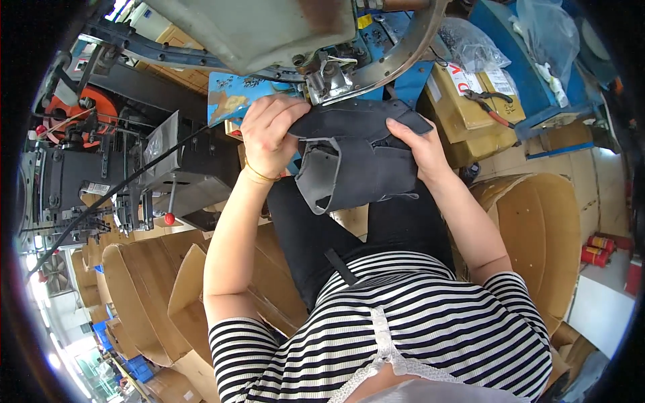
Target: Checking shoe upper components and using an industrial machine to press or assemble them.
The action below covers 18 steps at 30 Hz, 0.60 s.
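Observation:
Between my two hands I hold a dark grey, floppy piece with folded flaps and a lighter inner side (376,168); its exact kind I cannot make out. My left hand (272,131) is closed on the left end of its long upper strip. At the right end, my right hand (423,144) grips it, thumb on top and the other fingers hidden underneath. The strip's upper edge lies right at the metal head (330,84) of a machine, and whether they touch I cannot tell. The piece hangs over my lap.
A curved metal machine arm (410,54) arches above my hands. On the right, pliers (490,107) lie on a cardboard box (463,101) beside a blue bin (531,121). Large open cartons (144,295) stand left, another (537,235) right. A lever with a red knob (169,218) juts out at left.

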Available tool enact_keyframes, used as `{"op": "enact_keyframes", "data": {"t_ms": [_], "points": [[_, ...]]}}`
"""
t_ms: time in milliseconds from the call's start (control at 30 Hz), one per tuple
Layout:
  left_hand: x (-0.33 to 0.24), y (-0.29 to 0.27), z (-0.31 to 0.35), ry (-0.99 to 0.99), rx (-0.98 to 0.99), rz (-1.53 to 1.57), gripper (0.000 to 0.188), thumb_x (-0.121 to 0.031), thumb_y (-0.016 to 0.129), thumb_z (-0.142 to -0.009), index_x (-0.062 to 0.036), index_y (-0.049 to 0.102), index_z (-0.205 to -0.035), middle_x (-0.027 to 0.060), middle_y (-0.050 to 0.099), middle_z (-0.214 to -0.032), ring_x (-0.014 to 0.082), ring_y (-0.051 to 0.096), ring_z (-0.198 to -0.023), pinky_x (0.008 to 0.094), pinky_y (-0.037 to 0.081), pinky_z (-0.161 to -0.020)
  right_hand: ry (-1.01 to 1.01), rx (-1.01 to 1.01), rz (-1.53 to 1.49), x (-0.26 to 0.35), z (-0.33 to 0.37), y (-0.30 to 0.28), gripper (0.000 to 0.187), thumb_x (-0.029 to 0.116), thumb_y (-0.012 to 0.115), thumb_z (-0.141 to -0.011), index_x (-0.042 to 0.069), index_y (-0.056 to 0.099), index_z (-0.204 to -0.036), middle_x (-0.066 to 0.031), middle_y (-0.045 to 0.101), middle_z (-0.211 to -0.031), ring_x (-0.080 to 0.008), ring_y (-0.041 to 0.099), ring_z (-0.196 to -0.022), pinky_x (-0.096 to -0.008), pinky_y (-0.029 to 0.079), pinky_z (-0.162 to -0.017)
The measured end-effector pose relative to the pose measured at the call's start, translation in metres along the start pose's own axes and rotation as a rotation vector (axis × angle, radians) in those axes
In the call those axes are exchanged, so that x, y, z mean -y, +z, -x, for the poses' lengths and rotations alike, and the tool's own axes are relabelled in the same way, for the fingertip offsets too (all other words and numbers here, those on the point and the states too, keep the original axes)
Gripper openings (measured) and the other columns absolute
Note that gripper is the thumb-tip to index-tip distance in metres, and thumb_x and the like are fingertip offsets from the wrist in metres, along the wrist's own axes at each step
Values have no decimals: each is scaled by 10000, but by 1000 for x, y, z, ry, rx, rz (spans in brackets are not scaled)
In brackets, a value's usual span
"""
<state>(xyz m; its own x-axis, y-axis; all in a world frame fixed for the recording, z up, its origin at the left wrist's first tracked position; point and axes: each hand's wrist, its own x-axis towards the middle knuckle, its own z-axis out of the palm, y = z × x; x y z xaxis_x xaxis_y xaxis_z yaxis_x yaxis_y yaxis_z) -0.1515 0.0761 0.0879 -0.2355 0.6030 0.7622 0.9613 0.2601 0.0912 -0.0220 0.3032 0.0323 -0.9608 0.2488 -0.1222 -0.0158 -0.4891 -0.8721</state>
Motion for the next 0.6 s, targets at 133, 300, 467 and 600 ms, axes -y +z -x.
{"op": "enact_keyframes", "data": {"t_ms": [133,300,467,600], "points": [[2,3,2,-32,6,35,425,70,580,-495,-45,660,-896,57,674,-887,251,628,-851,353,475,-744,31,-6,19,5,-2,3,208,142,729,-851,15,677,-1008,-49,693,-932,-126,651,-805,-282,532,-725],[-9,4,1,-14,0,-60,412,76,572,-497,-47,649,-883,53,670,-894,254,622,-867,350,469,-746,118,11,-85,-8,-2,-3,196,140,719,-856,21,672,-1004,-54,699,-919,-146,669,-795,-282,546,-718],[-8,2,-3,-26,20,-26,396,85,573,-513,-49,642,-880,50,663,-879,254,619,-862,356,465,-738,92,-30,-83,-12,4,0,212,128,717,-852,20,667,-1028,-58,698,-955,-151,672,-824,-294,549,-738],[-6,4,-2,-21,11,-24,396,88,573,-510,-47,643,-876,51,663,-879,257,618,-862,355,464,-738,89,-26,-66,-13,4,-1,211,123,717,-851,16,669,-1027,-60,699,-962,-149,670,-824,-299,549,-740]]}}
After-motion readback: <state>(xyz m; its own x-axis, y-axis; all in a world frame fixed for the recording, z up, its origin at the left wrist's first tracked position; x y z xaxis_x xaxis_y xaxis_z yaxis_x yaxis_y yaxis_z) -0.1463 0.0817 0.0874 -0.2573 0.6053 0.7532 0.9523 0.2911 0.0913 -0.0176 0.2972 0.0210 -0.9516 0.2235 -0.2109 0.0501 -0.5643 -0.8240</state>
